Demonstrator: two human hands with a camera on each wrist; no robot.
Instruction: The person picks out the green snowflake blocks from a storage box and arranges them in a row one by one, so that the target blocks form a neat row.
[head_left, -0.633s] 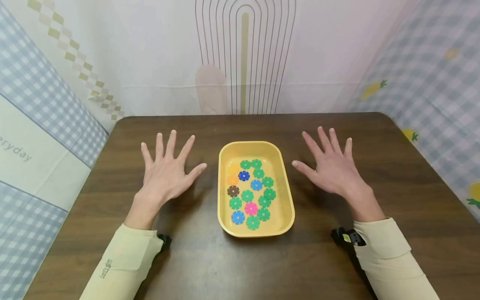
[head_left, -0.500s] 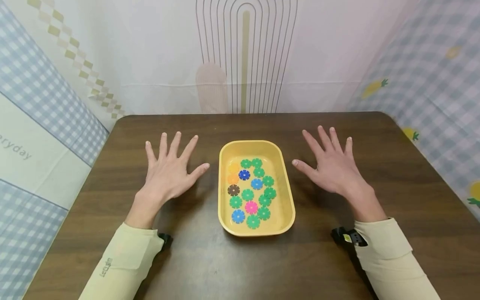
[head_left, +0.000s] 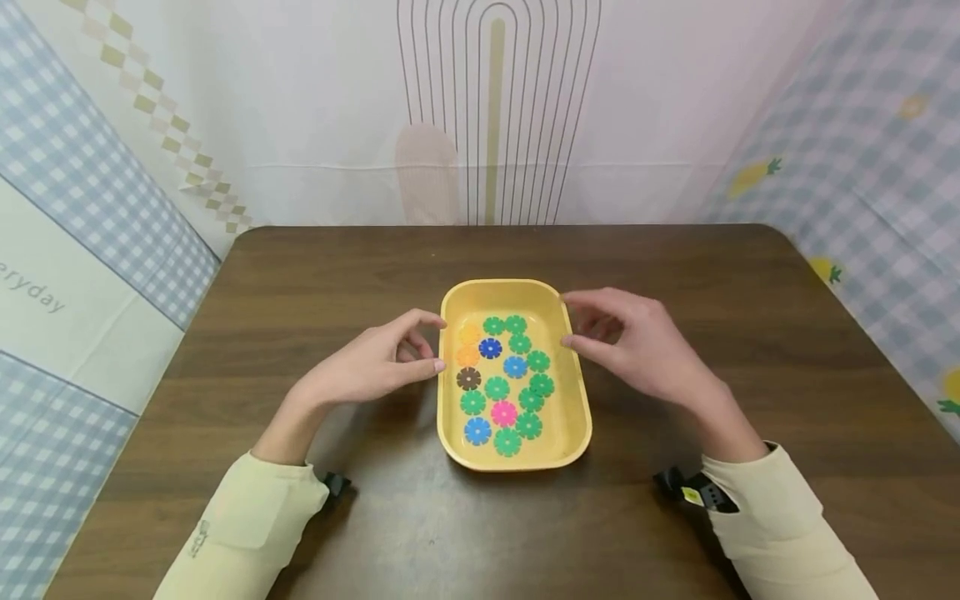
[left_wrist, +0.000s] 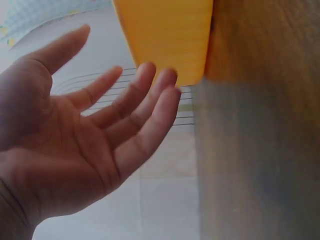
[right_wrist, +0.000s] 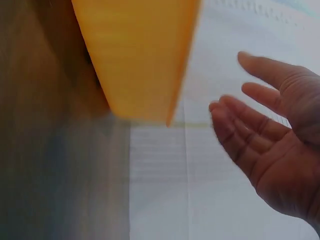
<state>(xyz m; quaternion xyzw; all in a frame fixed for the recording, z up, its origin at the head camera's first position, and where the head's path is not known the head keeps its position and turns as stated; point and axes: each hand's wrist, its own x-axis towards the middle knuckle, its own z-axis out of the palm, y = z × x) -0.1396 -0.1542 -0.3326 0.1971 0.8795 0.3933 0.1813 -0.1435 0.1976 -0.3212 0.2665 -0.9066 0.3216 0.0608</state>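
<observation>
A yellow rectangular tray stands in the middle of the head view. Flat notched snowflake discs lie in it: several green, a pink one, a brown one, a dark blue one, light blue ones and orange ones. My left hand is by the tray's left wall, my right hand by its right wall. Fingers bend loosely, thumbs apart. In the left wrist view the palm faces the tray's outer wall; the right wrist view shows a gap beside the wall.
The tray rests on a dark brown wooden table with rounded far corners. A printed white cloth hangs behind it, with checked cloth at the sides. Each wrist wears a black strap below the sleeve cuff.
Both hands were spread flat out to the sides of the tray. They have come inward to its side walls, turned palm inward, with fingers bent. The tray and discs have stayed put.
</observation>
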